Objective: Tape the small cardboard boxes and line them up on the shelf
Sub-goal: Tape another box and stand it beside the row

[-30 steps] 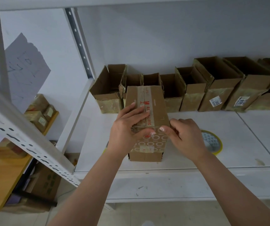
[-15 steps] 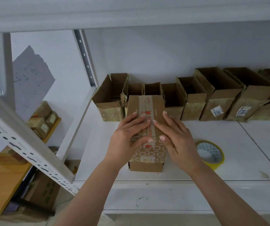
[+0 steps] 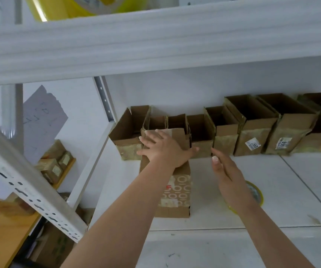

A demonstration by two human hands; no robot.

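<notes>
Pressing taped box [image 3: 177, 192] flat-fingered, left hand [image 3: 163, 149] stayed; right hand [image 3: 227, 175] lifted off, fingers straight, sealing apparently finished.

"899" label [image 3: 283, 142] on open box [image 3: 289, 132]

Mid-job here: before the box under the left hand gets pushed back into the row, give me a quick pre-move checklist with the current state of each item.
1. Left hand flat on the taped box, fingers spread: ok.
2. Right hand clear of the box, open beside it: ok.
3. Tape strip pressed down along the top: cannot tell, the hand and arm cover most of it.
4. Free slot in the row of open boxes at the back: not ok, they stand side by side directly behind the box.
5. Tape roll out of the box's path, lying to its right on the shelf: ok.
</notes>
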